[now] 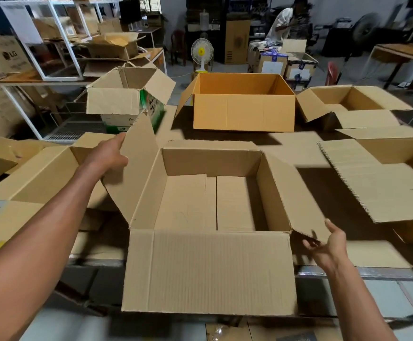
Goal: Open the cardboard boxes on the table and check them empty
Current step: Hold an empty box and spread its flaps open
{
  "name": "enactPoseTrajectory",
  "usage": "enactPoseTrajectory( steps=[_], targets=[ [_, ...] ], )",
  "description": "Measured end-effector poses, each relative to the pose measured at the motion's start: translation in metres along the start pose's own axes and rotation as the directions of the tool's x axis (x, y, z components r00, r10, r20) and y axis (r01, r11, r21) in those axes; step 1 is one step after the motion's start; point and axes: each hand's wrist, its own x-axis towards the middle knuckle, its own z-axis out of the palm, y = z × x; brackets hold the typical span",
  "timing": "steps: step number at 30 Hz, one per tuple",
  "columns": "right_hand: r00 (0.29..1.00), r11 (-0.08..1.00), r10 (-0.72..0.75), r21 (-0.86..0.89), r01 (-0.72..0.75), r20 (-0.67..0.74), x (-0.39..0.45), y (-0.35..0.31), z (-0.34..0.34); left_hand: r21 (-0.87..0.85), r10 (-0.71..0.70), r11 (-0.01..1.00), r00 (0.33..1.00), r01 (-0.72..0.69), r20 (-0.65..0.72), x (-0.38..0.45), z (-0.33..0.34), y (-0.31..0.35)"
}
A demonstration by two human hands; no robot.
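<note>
Cardboard looks light yet stiff, I'd say; left grip (109,153) clasps the box (200,205) by its left flap (136,173), right grip (328,242) pinches the right flap (291,193) corner: sensible holds.

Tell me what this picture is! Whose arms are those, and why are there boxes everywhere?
There is no robot here. A person wears a camera on their head, so you see what they see: their own two arms reaching forward. There is only this one picture, looking forward and down.

The left hand grips the left flap of the big cardboard box in the middle. The right hand pinches the right flap by its corner. The flaps are spread wide, and the box looks empty: only its bare floor shows inside.

The box stands on a table with more open boxes around it, such as an orange box behind it. Far at the back are a small fan and another person.
</note>
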Motion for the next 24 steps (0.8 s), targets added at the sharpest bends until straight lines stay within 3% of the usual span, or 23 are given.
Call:
enactPoseTrajectory(
  steps=[2,4,6,8,11,13,15,18,21,24],
  targets=[
    [0.997,0.997,-0.063,0.044,0.065,-0.051,0.000,-0.014,0.006,-0.020,-0.011,1.000,1.000,0.011,-0.001,0.000,-0.001,-0.006],
    [0.960,0.966,-0.253,0.016,0.257,-0.119,-0.008,-0.026,0.015,-0.055,-0.005,0.998,1.000,0.005,-0.005,0.001,-0.001,-0.015],
    [0.842,0.851,-0.523,-0.144,0.506,-0.131,-0.018,-0.036,0.025,-0.079,0.007,0.997,1.000,-0.008,-0.006,0.002,-0.001,-0.024],
    [0.719,0.689,-0.695,-0.297,0.661,-0.011,-0.033,-0.046,0.038,-0.092,0.012,0.996,1.000,-0.011,0.002,0.002,-0.002,-0.028],
    [0.614,0.498,-0.772,-0.445,0.744,0.162,-0.056,-0.073,0.059,-0.095,0.014,0.995,1.000,-0.013,0.000,0.002,-0.002,-0.025],
    [0.568,0.341,-0.766,-0.559,0.756,0.302,-0.068,-0.095,0.076,-0.084,0.013,0.996,1.000,-0.012,0.000,0.002,-0.001,-0.023],
    [0.565,0.097,-0.681,-0.707,0.700,0.466,-0.070,-0.113,0.095,-0.079,-0.001,0.997,1.000,0.001,0.007,0.002,0.001,-0.019],
    [0.675,-0.260,-0.393,-0.780,0.569,0.624,-0.054,-0.125,0.118,-0.068,-0.010,0.998,1.000,0.011,0.019,0.001,0.002,-0.011],
    [0.769,-0.350,-0.215,-0.782,0.516,0.603,-0.050,-0.136,0.141,-0.053,-0.023,0.998,0.999,0.025,0.036,0.000,0.003,-0.006],
    [0.767,-0.274,-0.111,-0.761,0.588,0.632,-0.053,-0.150,0.162,-0.025,-0.010,1.000,0.998,0.012,0.069,0.000,0.002,-0.003]
  ],
)
